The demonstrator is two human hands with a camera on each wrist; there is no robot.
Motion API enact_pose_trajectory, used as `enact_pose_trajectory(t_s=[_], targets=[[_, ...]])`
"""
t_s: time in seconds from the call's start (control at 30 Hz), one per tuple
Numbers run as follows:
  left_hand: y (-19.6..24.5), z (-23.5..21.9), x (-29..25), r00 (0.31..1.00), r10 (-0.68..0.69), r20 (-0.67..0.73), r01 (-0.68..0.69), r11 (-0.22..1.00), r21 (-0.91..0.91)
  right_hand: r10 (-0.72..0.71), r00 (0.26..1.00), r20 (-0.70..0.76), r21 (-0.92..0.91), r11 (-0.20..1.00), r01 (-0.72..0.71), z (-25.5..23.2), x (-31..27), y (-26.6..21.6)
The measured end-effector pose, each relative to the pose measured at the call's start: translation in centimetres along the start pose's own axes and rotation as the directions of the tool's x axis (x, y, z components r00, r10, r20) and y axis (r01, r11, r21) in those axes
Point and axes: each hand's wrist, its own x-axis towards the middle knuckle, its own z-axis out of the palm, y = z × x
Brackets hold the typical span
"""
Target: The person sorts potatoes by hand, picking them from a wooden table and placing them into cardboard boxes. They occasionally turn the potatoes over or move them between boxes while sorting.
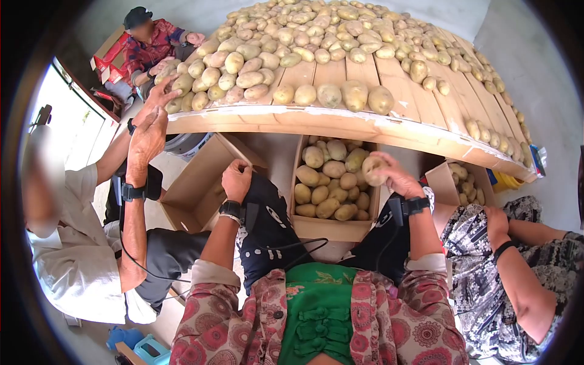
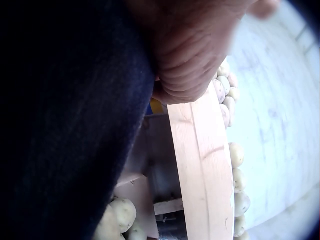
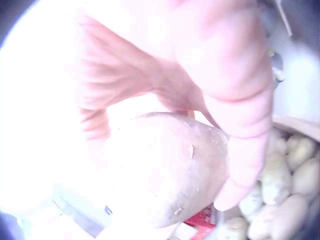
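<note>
We've got a brownish potato [image 1: 373, 171] in our right hand [image 1: 395, 176], fingers and thumb curled around its sides, held up over the right edge of the middle box [image 1: 331, 227]. That box sits just below the near edge of the tabletop [image 1: 398, 82] and has a load of potatoes [image 1: 333, 185] in it. Our left hand [image 1: 236, 180] is by our left knee, left of the box, with the fingers bent inward; we can't tell if there's anything inside them. Up on the slatted tabletop, a big spread of potatoes [image 1: 316, 30] covers the far side and runs down to the near left corner, a short row [image 1: 329, 95] lines the middle of the near edge, and a smaller bunch [image 1: 496, 140] sits by the near right corner. There's another box [image 1: 188, 176] off to our left and one with potatoes in it [image 1: 443, 182] to our right. Someone in a light shirt [image 1: 85, 243] has hands up at the near left corner, someone in a checked shirt [image 1: 146, 52] sits past the left edge, and someone in patterned clothes [image 1: 474, 243] is on our right.
</note>
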Motion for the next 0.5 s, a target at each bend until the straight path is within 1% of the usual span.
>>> enact_pose_trajectory(t_s=[0.03, 0.07, 0.13, 0.2, 0.23, 0.27, 0.3, 0.33, 0.37, 0.4, 0.47, 0.5], targets=[[0.0, 0.2, 0.1, 1.000, 0.006, 0.000, -0.006, 1.000, -0.006, -0.136, 0.991, -0.006, 0.239, 0.962, 0.134, -0.8, -0.5, -1.1], [-0.1, 0.4, 0.0, 1.000, 0.002, 0.016, -0.002, 1.000, -0.016, -0.250, 0.968, -0.006, 0.322, 0.916, 0.238, -1.6, -1.2, -2.2], [0.0, 0.4, 0.2, 0.999, 0.001, 0.032, -0.001, 1.000, -0.020, -0.466, 0.883, -0.067, 0.502, 0.749, 0.433, -2.4, -2.0, -4.6], [0.0, 0.6, -0.2, 0.999, 0.037, -0.006, -0.037, 0.999, 0.021, -0.579, 0.809, -0.098, 0.714, 0.526, 0.463, -2.4, -3.4, -7.2], [0.0, 0.6, -0.4, 0.999, 0.042, 0.004, -0.042, 0.999, 0.023, -0.507, 0.839, -0.197, 0.675, 0.551, 0.491, -2.7, -3.9, -7.7], [0.1, 0.5, -0.4, 0.999, 0.031, 0.019, -0.031, 0.999, 0.012, -0.509, 0.836, -0.204, 0.673, 0.547, 0.497, -4.0, -3.3, -7.0], [0.2, 0.4, -0.1, 0.999, 0.020, 0.029, -0.020, 1.000, 0.000, -0.421, 0.849, -0.318, 0.571, 0.630, 0.526, -5.7, -2.1, -5.7], [0.3, 0.4, 0.0, 0.999, 0.022, 0.026, -0.022, 1.000, -0.001, -0.335, 0.837, -0.432, 0.465, 0.712, 0.526, -6.1, -1.7, -5.4], [0.1, 0.4, 0.0, 0.999, 0.016, 0.034, -0.016, 1.000, -0.012, -0.296, 0.861, -0.412, 0.493, 0.722, 0.485, -6.3, -1.6, -4.6], [0.1, 0.6, -0.1, 0.999, 0.009, 0.045, -0.008, 1.000, -0.022, -0.295, 0.862, -0.411, 0.492, 0.725, 0.483, -6.1, -1.5, -4.6], [0.0, 1.0, -0.3, 0.999, 0.013, 0.037, -0.013, 1.000, 0.000, -0.251, 0.865, -0.434, 0.563, 0.674, 0.478, -5.6, -1.2, -4.5], [0.0, 1.0, -0.1, 0.999, 0.027, 0.024, -0.028, 0.999, 0.026, -0.254, 0.852, -0.457, 0.540, 0.683, 0.493, -6.0, -0.4, -4.7]])
